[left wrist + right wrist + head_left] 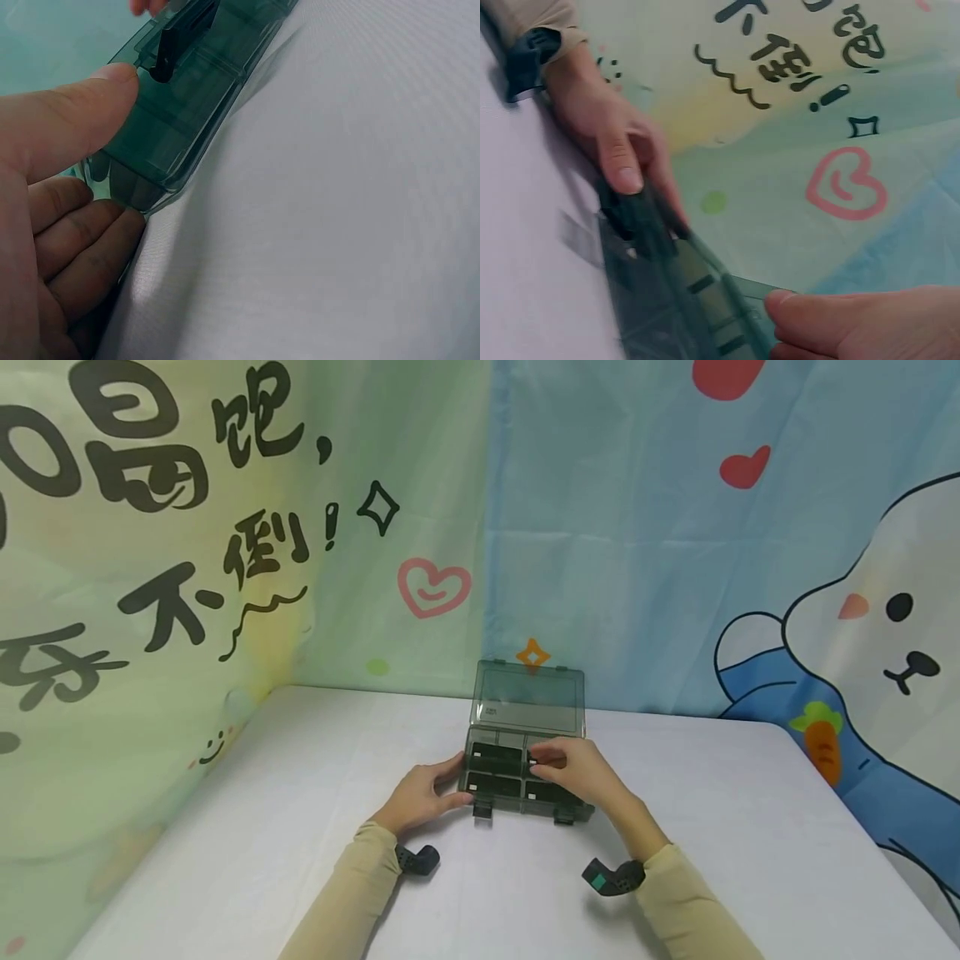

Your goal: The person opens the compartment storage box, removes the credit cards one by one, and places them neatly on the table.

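A dark see-through plastic compartment box (522,807) sits on the white table, its hinged lid (529,697) raised at the back. Black rectangular blocks with small white marks, such as this block (497,758), lie in its compartments. My left hand (422,793) grips the box's left side, thumb at the front corner and fingers along the side wall; the left wrist view shows this thumb (82,112) close to a latch (174,49). My right hand (576,767) reaches over the back right compartment, thumb and fingers pinching the block there, which they mostly hide.
Two latches hang at the box's front edge, one at the left (482,811) and one at the right (563,816). Behind the white table (300,827) hangs a printed cloth (600,527). A dark wrist camera (615,877) sits on my right wrist.
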Demonstrator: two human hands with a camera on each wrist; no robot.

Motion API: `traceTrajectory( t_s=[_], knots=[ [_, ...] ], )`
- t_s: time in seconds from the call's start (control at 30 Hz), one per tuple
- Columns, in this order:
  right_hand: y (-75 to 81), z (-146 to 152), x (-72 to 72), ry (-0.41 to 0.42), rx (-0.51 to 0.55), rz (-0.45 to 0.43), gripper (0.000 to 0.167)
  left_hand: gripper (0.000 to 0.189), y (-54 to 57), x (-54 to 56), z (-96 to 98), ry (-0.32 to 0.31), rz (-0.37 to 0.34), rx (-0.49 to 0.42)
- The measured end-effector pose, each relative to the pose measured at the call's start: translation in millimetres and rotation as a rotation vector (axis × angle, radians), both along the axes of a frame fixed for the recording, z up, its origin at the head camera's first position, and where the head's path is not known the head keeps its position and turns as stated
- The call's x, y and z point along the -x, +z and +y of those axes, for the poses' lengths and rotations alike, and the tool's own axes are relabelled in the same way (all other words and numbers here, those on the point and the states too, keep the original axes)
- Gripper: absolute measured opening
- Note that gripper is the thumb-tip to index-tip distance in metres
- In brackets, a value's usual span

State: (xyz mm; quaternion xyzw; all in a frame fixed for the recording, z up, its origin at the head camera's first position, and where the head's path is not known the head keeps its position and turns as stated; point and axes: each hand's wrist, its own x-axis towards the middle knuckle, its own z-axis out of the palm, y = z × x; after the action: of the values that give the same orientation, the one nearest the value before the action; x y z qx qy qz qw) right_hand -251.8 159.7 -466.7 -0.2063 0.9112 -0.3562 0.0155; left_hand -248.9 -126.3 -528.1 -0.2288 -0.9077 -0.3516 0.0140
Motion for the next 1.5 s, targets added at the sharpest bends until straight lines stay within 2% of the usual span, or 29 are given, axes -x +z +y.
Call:
traceTrajectory(
  t_s=[0.2,0.47,0.73,1.13,1.5],
  knots=[
    [-6.7,-10.8,-4.8,0.031,-0.055,-0.036,0.036,0.077,3.7,-2.3,0.2,0.001,-0.009,0.0],
    [-12.7,-21.3,-7.9,0.066,-0.082,-0.037,0.035,0.077,3.6,-1.3,-0.1,0.0,-0.014,-0.011],
    [-16.7,-25.2,-5.7,0.048,-0.088,-0.057,0.035,0.078,0.1,0.5,-0.5,0.0,-0.003,-0.013],
    [-12.0,-31.3,-6.1,0.003,-0.147,-0.078,0.032,0.078,1.9,0.0,-0.2,0.0,-0.005,-0.018],
    [-12.5,-33.2,-8.5,-0.012,-0.172,-0.05,0.032,0.077,4.5,-1.0,0.4,-0.003,-0.004,-0.013]
  ],
)
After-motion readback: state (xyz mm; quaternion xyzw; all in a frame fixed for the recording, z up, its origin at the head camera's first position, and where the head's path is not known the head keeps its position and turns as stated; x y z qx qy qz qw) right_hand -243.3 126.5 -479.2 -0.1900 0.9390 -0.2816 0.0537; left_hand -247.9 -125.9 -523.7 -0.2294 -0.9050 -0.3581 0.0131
